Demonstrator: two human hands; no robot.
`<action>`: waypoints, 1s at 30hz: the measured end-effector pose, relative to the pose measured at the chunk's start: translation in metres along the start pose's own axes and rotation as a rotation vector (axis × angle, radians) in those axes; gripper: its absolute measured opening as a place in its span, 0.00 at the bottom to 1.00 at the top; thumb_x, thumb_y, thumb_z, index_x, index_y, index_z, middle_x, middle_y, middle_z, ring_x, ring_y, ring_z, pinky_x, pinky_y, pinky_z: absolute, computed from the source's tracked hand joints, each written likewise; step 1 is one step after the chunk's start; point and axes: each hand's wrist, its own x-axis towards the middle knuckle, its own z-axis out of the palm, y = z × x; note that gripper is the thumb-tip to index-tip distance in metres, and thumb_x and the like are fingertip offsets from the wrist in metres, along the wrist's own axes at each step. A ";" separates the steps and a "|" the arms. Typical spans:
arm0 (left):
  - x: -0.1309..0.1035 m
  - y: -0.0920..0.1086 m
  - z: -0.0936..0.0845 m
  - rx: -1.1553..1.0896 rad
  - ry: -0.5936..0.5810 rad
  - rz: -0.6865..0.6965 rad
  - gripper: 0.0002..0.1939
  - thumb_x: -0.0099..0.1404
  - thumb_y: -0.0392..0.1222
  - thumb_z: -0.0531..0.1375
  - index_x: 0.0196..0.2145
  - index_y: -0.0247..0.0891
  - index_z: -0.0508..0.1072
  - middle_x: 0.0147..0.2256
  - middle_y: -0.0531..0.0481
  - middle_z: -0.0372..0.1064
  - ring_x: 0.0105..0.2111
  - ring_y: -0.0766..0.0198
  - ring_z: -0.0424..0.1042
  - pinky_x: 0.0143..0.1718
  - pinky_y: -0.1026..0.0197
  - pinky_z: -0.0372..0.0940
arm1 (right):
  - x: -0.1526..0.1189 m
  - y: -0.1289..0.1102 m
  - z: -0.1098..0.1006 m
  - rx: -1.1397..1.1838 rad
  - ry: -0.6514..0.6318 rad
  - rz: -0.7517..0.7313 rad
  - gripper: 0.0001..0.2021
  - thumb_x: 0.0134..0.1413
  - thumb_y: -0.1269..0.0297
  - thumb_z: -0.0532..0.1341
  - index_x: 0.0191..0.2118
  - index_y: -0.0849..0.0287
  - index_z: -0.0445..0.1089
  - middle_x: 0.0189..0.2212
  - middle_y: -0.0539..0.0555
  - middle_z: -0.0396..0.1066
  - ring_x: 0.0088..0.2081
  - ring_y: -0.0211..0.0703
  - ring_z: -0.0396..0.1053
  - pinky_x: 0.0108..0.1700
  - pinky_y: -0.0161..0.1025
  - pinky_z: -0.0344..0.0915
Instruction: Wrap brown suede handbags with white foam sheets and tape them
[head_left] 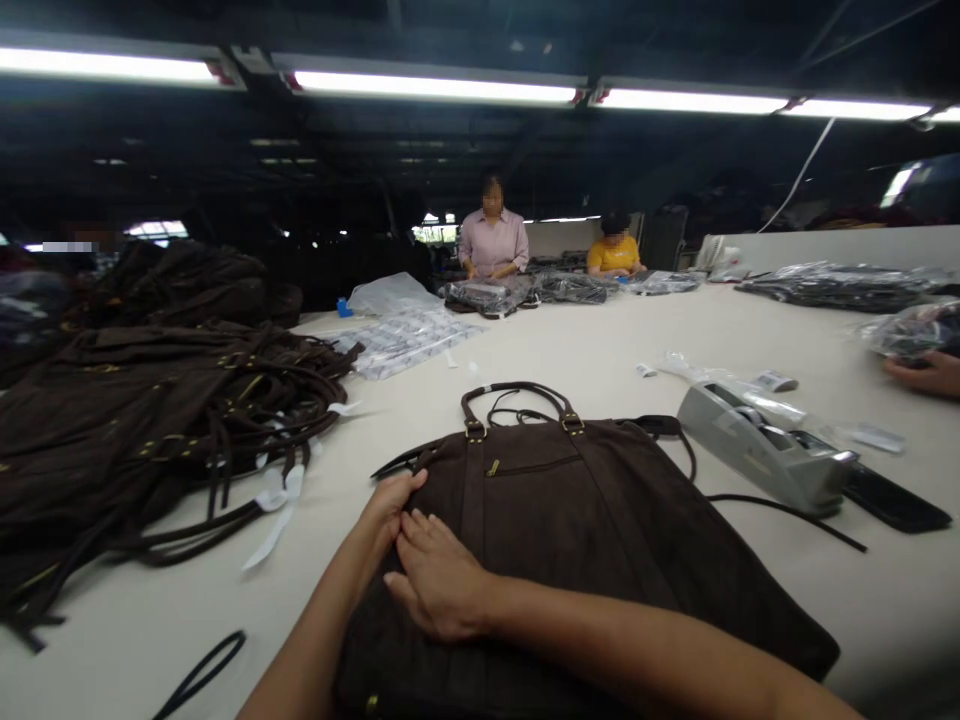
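Overhead, tubes (435, 88) are lit above the white table (562, 345), where a brown bag (540, 510) is laid, partly hidden by a forearm (600, 622). It is touched by the flat, open right hand (442, 575); whether its edge is gripped by the left hand (388, 505) cannot be told. Piled bags (150, 400) and a tape dispenser (757, 440) are seen alongside.
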 end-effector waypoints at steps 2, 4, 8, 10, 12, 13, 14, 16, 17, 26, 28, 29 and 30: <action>0.001 0.000 -0.001 0.011 -0.023 -0.089 0.09 0.65 0.43 0.59 0.35 0.32 0.69 0.30 0.53 0.67 0.27 0.69 0.67 0.29 0.63 0.68 | -0.012 -0.006 -0.010 0.025 -0.126 -0.024 0.30 0.65 0.61 0.46 0.64 0.81 0.48 0.66 0.73 0.41 0.68 0.56 0.35 0.68 0.51 0.35; 0.002 0.000 -0.001 0.017 -0.058 -0.144 0.10 0.65 0.44 0.59 0.38 0.32 0.69 0.33 0.51 0.68 0.30 0.67 0.69 0.31 0.61 0.69 | -0.023 -0.009 -0.018 0.051 -0.220 -0.049 0.29 0.66 0.61 0.44 0.65 0.79 0.48 0.67 0.70 0.40 0.68 0.52 0.34 0.68 0.49 0.34; -0.004 0.000 0.000 0.052 -0.082 -0.112 0.12 0.66 0.45 0.58 0.41 0.33 0.69 0.37 0.49 0.68 0.33 0.66 0.69 0.34 0.59 0.70 | -0.038 -0.006 -0.024 0.070 -0.306 -0.141 0.28 0.68 0.57 0.40 0.67 0.69 0.45 0.68 0.63 0.39 0.69 0.45 0.33 0.68 0.48 0.30; -0.015 0.001 -0.004 0.103 -0.078 -0.063 0.11 0.66 0.45 0.58 0.40 0.33 0.69 0.37 0.49 0.69 0.33 0.65 0.69 0.35 0.59 0.69 | -0.043 -0.005 -0.022 0.045 -0.296 -0.172 0.29 0.68 0.55 0.39 0.68 0.67 0.45 0.68 0.63 0.38 0.69 0.46 0.33 0.68 0.49 0.30; -0.033 0.003 -0.013 0.177 -0.063 -0.004 0.10 0.66 0.44 0.58 0.37 0.32 0.69 0.35 0.49 0.69 0.34 0.65 0.70 0.37 0.58 0.68 | -0.045 -0.005 -0.021 0.019 -0.276 -0.181 0.29 0.68 0.55 0.40 0.68 0.65 0.45 0.68 0.64 0.38 0.69 0.48 0.33 0.68 0.50 0.30; -0.044 0.004 -0.020 0.222 -0.042 0.029 0.11 0.65 0.45 0.58 0.36 0.33 0.69 0.35 0.49 0.69 0.34 0.65 0.70 0.38 0.58 0.67 | -0.046 -0.005 -0.020 0.011 -0.270 -0.180 0.29 0.68 0.54 0.40 0.68 0.65 0.45 0.68 0.64 0.38 0.69 0.49 0.33 0.67 0.51 0.30; -0.058 0.005 -0.027 0.275 -0.011 0.064 0.12 0.65 0.46 0.58 0.35 0.33 0.69 0.34 0.49 0.69 0.35 0.64 0.69 0.38 0.58 0.66 | -0.046 -0.005 -0.020 0.006 -0.266 -0.180 0.29 0.68 0.54 0.40 0.68 0.64 0.45 0.68 0.64 0.38 0.69 0.49 0.33 0.67 0.51 0.31; -0.090 0.006 -0.041 0.403 0.072 0.136 0.16 0.61 0.52 0.59 0.33 0.34 0.69 0.32 0.50 0.68 0.36 0.61 0.68 0.38 0.59 0.63 | -0.046 -0.005 -0.019 0.004 -0.266 -0.181 0.29 0.68 0.53 0.39 0.68 0.63 0.46 0.68 0.63 0.38 0.69 0.48 0.33 0.67 0.51 0.31; -0.108 0.007 -0.046 0.468 0.111 0.168 0.18 0.58 0.56 0.61 0.31 0.36 0.69 0.30 0.51 0.68 0.35 0.60 0.67 0.37 0.59 0.61 | -0.046 -0.005 -0.019 0.004 -0.267 -0.184 0.29 0.68 0.53 0.39 0.68 0.63 0.46 0.68 0.63 0.38 0.69 0.48 0.33 0.67 0.51 0.31; -0.191 0.021 -0.031 1.459 0.019 0.282 0.17 0.61 0.58 0.51 0.28 0.41 0.65 0.24 0.51 0.67 0.26 0.57 0.66 0.28 0.59 0.50 | -0.046 -0.003 -0.017 -0.002 -0.262 -0.180 0.30 0.68 0.52 0.40 0.67 0.67 0.46 0.68 0.64 0.38 0.68 0.50 0.33 0.67 0.51 0.30; -0.185 0.015 -0.034 1.353 -0.012 0.269 0.16 0.62 0.54 0.50 0.25 0.41 0.64 0.21 0.53 0.65 0.23 0.59 0.66 0.28 0.59 0.53 | -0.046 -0.001 -0.018 0.008 -0.271 -0.188 0.30 0.68 0.52 0.40 0.68 0.66 0.46 0.68 0.64 0.38 0.69 0.50 0.33 0.67 0.51 0.30; -0.183 0.008 -0.038 1.219 -0.032 0.237 0.16 0.61 0.55 0.51 0.24 0.41 0.63 0.20 0.54 0.64 0.23 0.60 0.67 0.28 0.59 0.56 | -0.045 -0.001 -0.019 0.021 -0.275 -0.189 0.30 0.68 0.52 0.40 0.68 0.65 0.46 0.68 0.63 0.38 0.69 0.49 0.34 0.67 0.51 0.30; -0.182 -0.001 -0.042 1.038 -0.044 0.187 0.18 0.59 0.57 0.53 0.23 0.40 0.62 0.20 0.55 0.63 0.23 0.60 0.67 0.29 0.59 0.60 | -0.045 0.000 -0.019 0.037 -0.277 -0.188 0.31 0.68 0.51 0.39 0.68 0.65 0.45 0.68 0.62 0.39 0.69 0.48 0.34 0.67 0.50 0.30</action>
